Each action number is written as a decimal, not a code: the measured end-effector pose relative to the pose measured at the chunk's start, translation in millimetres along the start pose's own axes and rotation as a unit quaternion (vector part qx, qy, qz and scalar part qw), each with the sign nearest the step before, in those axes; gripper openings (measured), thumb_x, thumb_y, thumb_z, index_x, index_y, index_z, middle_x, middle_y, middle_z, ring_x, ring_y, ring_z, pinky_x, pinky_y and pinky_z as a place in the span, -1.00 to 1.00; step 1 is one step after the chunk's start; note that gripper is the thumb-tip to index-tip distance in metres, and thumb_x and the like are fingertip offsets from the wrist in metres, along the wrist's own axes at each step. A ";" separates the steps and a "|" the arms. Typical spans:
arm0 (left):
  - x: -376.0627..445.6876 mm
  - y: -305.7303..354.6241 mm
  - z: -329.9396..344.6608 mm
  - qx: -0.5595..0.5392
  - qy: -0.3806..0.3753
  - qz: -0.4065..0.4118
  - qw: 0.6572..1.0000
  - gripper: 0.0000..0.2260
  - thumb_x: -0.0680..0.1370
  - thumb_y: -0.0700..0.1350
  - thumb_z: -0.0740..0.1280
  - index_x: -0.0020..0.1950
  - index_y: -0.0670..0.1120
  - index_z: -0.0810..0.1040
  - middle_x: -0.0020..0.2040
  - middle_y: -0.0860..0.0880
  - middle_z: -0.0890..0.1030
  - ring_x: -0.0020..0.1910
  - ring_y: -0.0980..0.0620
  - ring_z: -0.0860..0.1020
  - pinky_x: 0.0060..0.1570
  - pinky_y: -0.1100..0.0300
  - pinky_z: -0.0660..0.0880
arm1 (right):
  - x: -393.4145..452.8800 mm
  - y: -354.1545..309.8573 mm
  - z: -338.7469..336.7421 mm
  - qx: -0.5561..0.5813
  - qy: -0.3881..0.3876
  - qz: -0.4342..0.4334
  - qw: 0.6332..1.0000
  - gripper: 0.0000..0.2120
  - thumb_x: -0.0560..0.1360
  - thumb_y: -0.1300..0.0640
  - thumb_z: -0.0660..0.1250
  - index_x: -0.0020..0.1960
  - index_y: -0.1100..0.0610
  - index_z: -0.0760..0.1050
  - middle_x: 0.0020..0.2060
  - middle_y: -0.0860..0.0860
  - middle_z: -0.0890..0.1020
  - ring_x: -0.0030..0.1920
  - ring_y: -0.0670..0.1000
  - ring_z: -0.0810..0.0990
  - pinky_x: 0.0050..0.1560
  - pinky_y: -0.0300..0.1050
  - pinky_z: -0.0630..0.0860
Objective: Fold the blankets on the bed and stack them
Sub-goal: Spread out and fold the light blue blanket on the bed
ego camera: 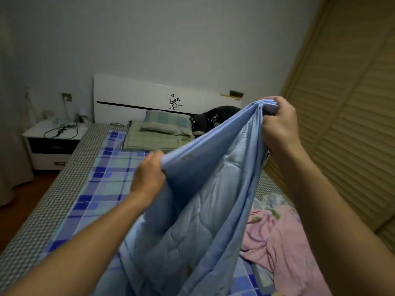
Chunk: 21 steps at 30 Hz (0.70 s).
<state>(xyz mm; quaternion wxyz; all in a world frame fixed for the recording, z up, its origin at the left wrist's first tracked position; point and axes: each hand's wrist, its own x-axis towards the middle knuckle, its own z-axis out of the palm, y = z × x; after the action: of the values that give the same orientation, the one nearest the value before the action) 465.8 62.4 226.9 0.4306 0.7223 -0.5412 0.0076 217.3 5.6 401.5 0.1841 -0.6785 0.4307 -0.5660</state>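
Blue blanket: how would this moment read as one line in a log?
step: folding | blue blanket: lifted over bed | left hand: grips edge | right hand: grips bunched corner | pink blanket: crumpled, unfolded

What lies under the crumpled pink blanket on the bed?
The pink blanket rests on the blue checked bedsheet, visible around it. What lies directly beneath is covered.

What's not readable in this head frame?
- Bed middle and foot: hidden by the lifted blue blanket.
- Blue blanket's lower end: cut off by the bottom edge.
- Pink blanket: partly behind the right arm.
- Nightstand items: too small and dim.
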 end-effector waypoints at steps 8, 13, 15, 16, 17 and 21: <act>-73.0 37.8 -71.2 0.171 -0.146 0.444 0.867 -0.35 0.58 -0.04 0.19 0.59 0.27 -0.03 0.17 -0.02 0.37 -0.49 0.10 0.44 -0.59 0.20 0.49 | 4.5 1.5 19.6 -0.132 -0.022 -0.103 0.986 -0.73 0.53 0.24 0.21 0.19 0.14 0.52 0.03 0.04 0.63 0.02 0.01 0.57 0.04 -0.08 0.48; -106.4 17.8 -17.1 0.136 -0.163 0.272 0.938 -0.60 0.49 -0.06 0.20 0.31 0.22 0.43 0.20 -0.02 0.52 -0.21 -0.16 0.62 -0.29 -0.01 0.58 | -8.4 -1.1 51.5 -0.157 -0.072 -0.115 0.978 -0.77 0.55 0.24 0.20 0.18 0.15 0.49 0.02 0.08 0.62 0.01 0.07 0.56 0.00 -0.07 0.45; -117.3 34.8 -10.3 0.087 -0.125 0.172 0.973 -0.71 0.54 0.11 0.12 0.18 0.14 0.51 0.09 0.05 0.49 -0.03 -0.05 0.57 -0.15 0.05 0.54 | -15.9 -1.5 66.7 -0.173 -0.088 -0.119 0.974 -0.79 0.56 0.22 0.19 0.17 0.14 0.48 0.01 0.07 0.61 0.00 0.07 0.55 0.02 0.01 0.49; -117.8 43.7 -8.7 0.074 -0.125 0.126 0.981 -0.69 0.56 0.21 0.10 0.14 0.12 0.51 0.04 0.07 0.44 0.01 -0.01 0.52 -0.11 0.09 0.51 | -20.6 -2.9 73.8 -0.171 -0.095 -0.123 0.973 -0.80 0.56 0.21 0.19 0.16 0.13 0.47 0.01 0.06 0.60 0.00 0.06 0.55 0.04 0.06 0.51; -115.5 50.8 -7.8 0.048 -0.140 0.075 0.986 -0.62 0.55 0.31 0.09 0.13 0.12 0.51 0.03 0.07 0.40 0.02 0.00 0.50 -0.07 0.09 0.50 | -25.4 -4.8 80.1 -0.165 -0.101 -0.132 0.972 -0.81 0.57 0.20 0.19 0.16 0.13 0.46 0.00 0.05 0.59 0.00 0.05 0.54 0.05 0.10 0.52; -102.5 57.5 -7.7 -0.098 -0.205 -0.076 0.971 -0.39 0.37 0.51 0.22 0.20 0.12 0.59 0.25 0.06 0.36 0.12 -0.02 0.52 0.06 -0.04 0.55 | -38.1 -11.0 93.8 -0.165 -0.103 -0.172 0.966 -0.84 0.60 0.18 0.18 0.16 0.13 0.44 -0.02 0.04 0.56 -0.03 0.06 0.53 -0.03 0.08 0.51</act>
<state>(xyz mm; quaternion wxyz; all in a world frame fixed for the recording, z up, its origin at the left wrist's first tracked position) 381.5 144.1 218.2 0.3787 0.7016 -0.5595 -0.2267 308.8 19.7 359.0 0.0130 -0.8176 0.3738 -0.4378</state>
